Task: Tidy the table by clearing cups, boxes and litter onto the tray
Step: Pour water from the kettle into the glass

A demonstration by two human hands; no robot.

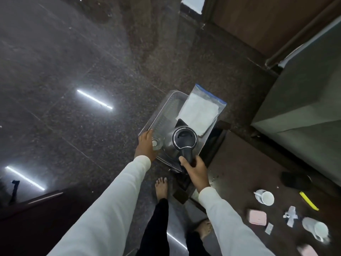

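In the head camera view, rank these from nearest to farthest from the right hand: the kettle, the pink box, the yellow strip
1. Kettle: its handle is in the right hand.
2. Pink box: on the table, lower right.
3. Yellow strip: on the table, farther right.

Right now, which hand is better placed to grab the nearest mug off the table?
Right. The right hand is on the kettle handle, on the same side as the mug. The left hand holds the tray edge, farther away.
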